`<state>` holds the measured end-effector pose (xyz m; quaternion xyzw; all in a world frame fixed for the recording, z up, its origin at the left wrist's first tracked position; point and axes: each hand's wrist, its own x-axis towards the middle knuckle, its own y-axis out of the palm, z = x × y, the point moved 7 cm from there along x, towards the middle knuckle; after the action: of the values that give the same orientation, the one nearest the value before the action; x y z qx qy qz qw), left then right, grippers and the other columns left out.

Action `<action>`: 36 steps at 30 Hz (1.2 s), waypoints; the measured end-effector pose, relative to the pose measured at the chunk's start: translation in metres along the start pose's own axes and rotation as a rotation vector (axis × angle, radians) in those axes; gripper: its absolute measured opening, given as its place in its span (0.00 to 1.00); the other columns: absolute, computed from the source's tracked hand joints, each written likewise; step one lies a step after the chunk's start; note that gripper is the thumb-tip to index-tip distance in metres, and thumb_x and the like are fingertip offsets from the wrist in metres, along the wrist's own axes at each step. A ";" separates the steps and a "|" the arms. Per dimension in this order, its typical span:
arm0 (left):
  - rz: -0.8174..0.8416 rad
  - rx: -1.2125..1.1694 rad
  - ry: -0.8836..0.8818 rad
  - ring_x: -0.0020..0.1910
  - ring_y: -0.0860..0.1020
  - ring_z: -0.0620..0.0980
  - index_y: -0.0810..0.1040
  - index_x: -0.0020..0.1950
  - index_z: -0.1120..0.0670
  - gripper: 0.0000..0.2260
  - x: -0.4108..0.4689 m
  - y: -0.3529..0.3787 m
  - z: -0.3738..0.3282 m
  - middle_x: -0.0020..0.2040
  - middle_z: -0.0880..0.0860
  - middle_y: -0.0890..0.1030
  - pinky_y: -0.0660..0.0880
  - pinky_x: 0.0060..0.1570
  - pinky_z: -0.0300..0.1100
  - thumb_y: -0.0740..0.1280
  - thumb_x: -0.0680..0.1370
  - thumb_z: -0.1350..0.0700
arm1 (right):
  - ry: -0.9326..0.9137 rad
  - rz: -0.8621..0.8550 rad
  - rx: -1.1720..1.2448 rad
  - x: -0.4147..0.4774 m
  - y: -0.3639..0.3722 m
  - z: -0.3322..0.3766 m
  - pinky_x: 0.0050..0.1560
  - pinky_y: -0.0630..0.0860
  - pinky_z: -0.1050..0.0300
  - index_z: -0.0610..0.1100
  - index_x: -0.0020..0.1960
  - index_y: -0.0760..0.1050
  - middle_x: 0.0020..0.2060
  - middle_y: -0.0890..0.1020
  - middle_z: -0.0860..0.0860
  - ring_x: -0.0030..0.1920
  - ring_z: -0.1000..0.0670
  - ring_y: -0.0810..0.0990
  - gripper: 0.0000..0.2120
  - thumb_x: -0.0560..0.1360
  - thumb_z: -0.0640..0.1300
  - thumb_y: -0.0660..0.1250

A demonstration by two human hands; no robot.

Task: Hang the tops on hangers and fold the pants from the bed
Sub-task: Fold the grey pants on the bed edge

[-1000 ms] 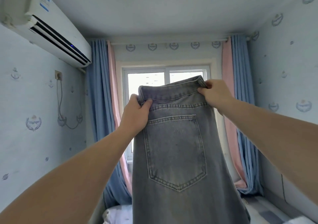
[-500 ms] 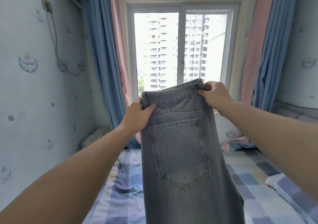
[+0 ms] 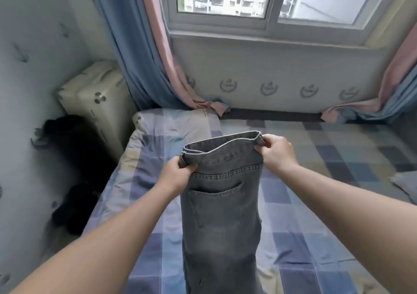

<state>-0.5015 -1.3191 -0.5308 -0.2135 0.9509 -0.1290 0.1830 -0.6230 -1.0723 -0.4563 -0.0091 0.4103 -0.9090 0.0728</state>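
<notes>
Single head-worn view, angled forward and down, close over the bed (image 3: 316, 158), facing the window (image 3: 270, 20)

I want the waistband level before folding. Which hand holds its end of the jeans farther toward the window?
The right hand: it pinches the jeans at the waistband corner nearer the window; the left hand holds its corner closer to the person.

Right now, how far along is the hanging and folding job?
Done: no hung top or folded pants in view. In hand: grey jeans, seemingly doubled lengthwise, held by the waistband in the left grip and right grip above the checked bed. Left: lay them down and fold them; no tops or hangers plainly show.
</notes>
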 end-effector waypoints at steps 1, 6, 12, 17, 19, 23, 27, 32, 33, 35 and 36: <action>-0.030 -0.002 -0.031 0.56 0.81 0.60 0.79 0.55 0.63 0.14 0.031 0.004 0.026 0.53 0.60 0.84 0.75 0.61 0.60 0.73 0.77 0.53 | 0.004 0.010 0.012 0.021 0.032 -0.014 0.55 0.77 0.46 0.48 0.49 0.82 0.45 0.86 0.50 0.52 0.43 0.81 0.05 0.78 0.46 0.68; -0.148 -0.043 -0.151 0.52 0.80 0.61 0.77 0.54 0.65 0.16 0.157 0.021 0.134 0.52 0.62 0.83 0.77 0.55 0.54 0.71 0.79 0.52 | 0.037 0.010 0.131 0.102 0.169 -0.073 0.49 0.78 0.49 0.48 0.47 0.82 0.42 0.85 0.53 0.48 0.46 0.82 0.05 0.79 0.44 0.67; -0.209 -0.076 -0.133 0.46 0.75 0.43 0.68 0.65 0.53 0.16 0.226 0.055 0.227 0.53 0.45 0.74 0.71 0.50 0.42 0.68 0.80 0.53 | 0.159 0.018 0.310 0.137 0.292 -0.137 0.54 0.71 0.54 0.45 0.66 0.74 0.53 0.79 0.51 0.51 0.49 0.76 0.14 0.83 0.47 0.62; -0.043 0.174 -0.111 0.76 0.64 0.51 0.58 0.80 0.52 0.31 0.190 0.097 0.287 0.79 0.53 0.62 0.59 0.72 0.42 0.67 0.81 0.50 | 0.201 0.247 0.206 0.085 0.359 -0.198 0.68 0.68 0.52 0.48 0.79 0.60 0.70 0.72 0.50 0.67 0.47 0.72 0.26 0.83 0.51 0.61; 0.000 0.243 -0.087 0.78 0.61 0.52 0.59 0.80 0.52 0.30 0.165 0.106 0.299 0.80 0.53 0.61 0.58 0.76 0.46 0.66 0.81 0.50 | 0.149 0.328 0.125 0.061 0.368 -0.212 0.77 0.60 0.48 0.50 0.80 0.57 0.77 0.65 0.52 0.77 0.49 0.63 0.28 0.83 0.53 0.61; 0.046 0.464 -0.079 0.80 0.55 0.52 0.58 0.81 0.49 0.29 0.108 0.110 0.314 0.81 0.51 0.58 0.56 0.76 0.53 0.63 0.82 0.48 | 0.060 0.450 -0.148 0.017 0.364 -0.224 0.78 0.53 0.41 0.54 0.81 0.52 0.81 0.58 0.53 0.80 0.47 0.54 0.29 0.83 0.57 0.56; 0.139 0.610 -0.127 0.81 0.50 0.51 0.55 0.81 0.46 0.29 0.040 0.115 0.324 0.83 0.48 0.52 0.51 0.77 0.53 0.61 0.82 0.44 | 0.095 0.533 -0.317 -0.033 0.336 -0.237 0.77 0.50 0.42 0.60 0.81 0.49 0.81 0.53 0.54 0.81 0.45 0.49 0.29 0.83 0.62 0.52; 0.217 0.649 -0.207 0.81 0.48 0.52 0.54 0.81 0.45 0.29 -0.061 0.131 0.329 0.83 0.49 0.51 0.51 0.76 0.54 0.60 0.82 0.43 | 0.092 0.599 -0.423 -0.099 0.287 -0.255 0.76 0.51 0.39 0.59 0.81 0.48 0.82 0.52 0.53 0.80 0.43 0.50 0.29 0.83 0.62 0.51; 0.223 0.642 -0.239 0.81 0.49 0.53 0.55 0.81 0.45 0.29 -0.084 0.135 0.331 0.83 0.49 0.51 0.51 0.76 0.54 0.60 0.82 0.43 | 0.094 0.612 -0.437 -0.114 0.277 -0.259 0.76 0.51 0.39 0.58 0.81 0.48 0.82 0.52 0.53 0.80 0.43 0.50 0.30 0.83 0.62 0.51; 0.233 0.625 -0.290 0.81 0.49 0.53 0.55 0.81 0.46 0.29 -0.131 0.147 0.336 0.83 0.49 0.51 0.52 0.75 0.54 0.60 0.82 0.43 | 0.087 0.630 -0.460 -0.143 0.259 -0.267 0.76 0.51 0.39 0.58 0.81 0.48 0.82 0.53 0.52 0.80 0.42 0.51 0.30 0.83 0.63 0.50; 0.229 0.615 -0.314 0.81 0.50 0.53 0.55 0.81 0.46 0.29 -0.154 0.152 0.338 0.83 0.49 0.51 0.52 0.75 0.54 0.60 0.82 0.43 | 0.080 0.641 -0.467 -0.159 0.250 -0.271 0.76 0.51 0.39 0.57 0.81 0.48 0.81 0.53 0.51 0.80 0.42 0.51 0.30 0.83 0.63 0.50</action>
<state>-0.2904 -1.1725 -0.8396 -0.0580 0.8458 -0.3532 0.3957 -0.4551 -1.0116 -0.8161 0.1387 0.5907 -0.7219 0.3328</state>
